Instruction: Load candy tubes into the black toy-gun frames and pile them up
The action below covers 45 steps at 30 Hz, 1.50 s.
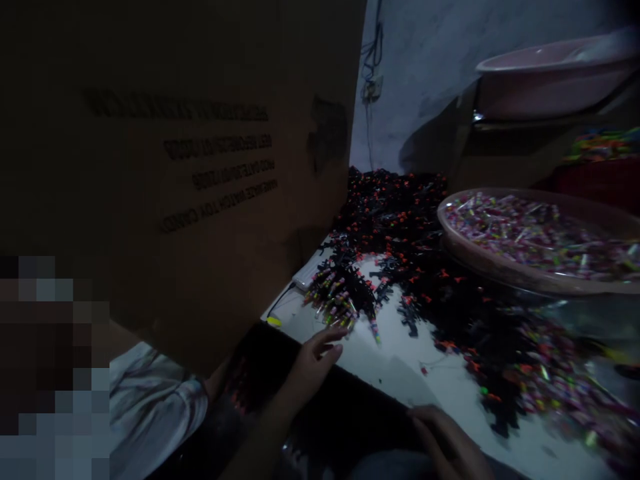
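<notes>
My left hand (313, 360) is over the near edge of the white table (395, 363), its fingers apart and nothing visible in them. Just beyond its fingertips lies a bunch of small candy-filled tubes (333, 300) fixed to black toy guns (357, 283). One more such tube (376, 330) points toward me beside the bunch. My right hand (447, 440) rests low at the table edge, fingers stretched out, with no object visible in it. Loose black toy guns (410, 317) lie on the table beyond it.
A large pile of black and orange toy guns (395, 207) covers the back. A pink basin (450, 230) of candy tubes stands right, with loose tubes (560, 373) below. A tall cardboard box (225, 280) blocks the left. Another person's sleeve (165, 407) shows below it.
</notes>
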{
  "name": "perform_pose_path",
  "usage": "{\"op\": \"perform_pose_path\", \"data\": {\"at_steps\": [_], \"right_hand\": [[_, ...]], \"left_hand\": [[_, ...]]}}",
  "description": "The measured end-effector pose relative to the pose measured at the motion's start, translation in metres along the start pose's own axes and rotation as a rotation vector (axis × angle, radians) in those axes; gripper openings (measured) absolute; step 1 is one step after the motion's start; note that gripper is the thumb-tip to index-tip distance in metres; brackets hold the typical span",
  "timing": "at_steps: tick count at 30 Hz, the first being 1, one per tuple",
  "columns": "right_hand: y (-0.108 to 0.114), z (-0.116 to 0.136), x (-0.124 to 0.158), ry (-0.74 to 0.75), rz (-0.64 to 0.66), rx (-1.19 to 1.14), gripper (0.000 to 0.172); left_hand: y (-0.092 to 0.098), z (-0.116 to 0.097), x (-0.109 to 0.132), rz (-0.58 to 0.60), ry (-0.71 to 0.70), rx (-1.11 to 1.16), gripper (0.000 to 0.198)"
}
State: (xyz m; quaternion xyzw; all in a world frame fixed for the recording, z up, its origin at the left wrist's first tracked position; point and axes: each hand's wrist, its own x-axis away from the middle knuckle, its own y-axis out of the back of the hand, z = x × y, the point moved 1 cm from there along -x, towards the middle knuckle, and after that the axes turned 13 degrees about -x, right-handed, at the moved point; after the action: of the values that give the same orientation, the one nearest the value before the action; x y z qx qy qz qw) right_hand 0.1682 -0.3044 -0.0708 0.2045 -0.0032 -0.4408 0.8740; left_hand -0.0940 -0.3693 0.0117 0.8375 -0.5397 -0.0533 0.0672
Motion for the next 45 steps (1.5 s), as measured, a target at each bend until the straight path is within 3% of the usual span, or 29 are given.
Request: {"op": "perform_pose_path", "data": {"at_steps": [2,4,6,8,12,15,19,28,33,36,39,45], "right_hand": [[0.013,0.0,0.002,0.059,-0.081,0.071,0.028],[0.035,-0.001,0.004,0.113,-0.221,0.209,0.029],[0.064,-0.003,0.007,0.128,-0.369,0.416,0.032],[0.093,-0.01,0.011,0.066,-0.49,0.656,0.04],[0.131,-0.03,0.021,-0.137,-0.561,0.964,0.048],[0.133,-0.043,0.025,-0.162,-0.5,0.997,0.045],[0.119,-0.048,0.026,-0.094,-0.437,0.91,0.04],[0.104,-0.043,0.023,-0.121,-0.321,0.826,0.036],[0.104,-0.048,0.026,-0.059,-0.299,0.759,0.033],[0.115,-0.052,0.024,-0.029,-0.417,0.765,0.034],[0.134,-0.06,0.023,-0.107,-0.578,0.892,0.042],[0.155,-0.087,0.032,-0.158,-0.38,0.924,0.051]], "left_hand": [[-0.019,0.015,-0.004,-0.088,-0.11,-0.338,0.027],[-0.03,0.022,-0.011,-0.224,-0.242,-0.633,0.033],[-0.04,0.022,-0.022,-0.276,-0.332,-0.834,0.039],[-0.054,0.018,-0.036,-0.2,-0.408,-0.95,0.037],[-0.099,0.01,-0.062,0.136,-0.595,-1.026,0.033],[-0.127,0.011,-0.08,0.281,-0.582,-1.151,0.037],[-0.142,0.013,-0.099,0.27,-0.47,-1.238,0.033],[-0.185,0.019,-0.123,0.207,-0.338,-1.139,0.04],[-0.172,0.022,-0.109,0.247,-0.291,-1.042,0.031],[-0.155,0.023,-0.097,0.256,-0.253,-0.955,0.042],[-0.14,0.027,-0.086,0.259,-0.081,-0.62,0.048],[-0.14,0.03,-0.062,0.312,0.331,0.195,0.056]]}}
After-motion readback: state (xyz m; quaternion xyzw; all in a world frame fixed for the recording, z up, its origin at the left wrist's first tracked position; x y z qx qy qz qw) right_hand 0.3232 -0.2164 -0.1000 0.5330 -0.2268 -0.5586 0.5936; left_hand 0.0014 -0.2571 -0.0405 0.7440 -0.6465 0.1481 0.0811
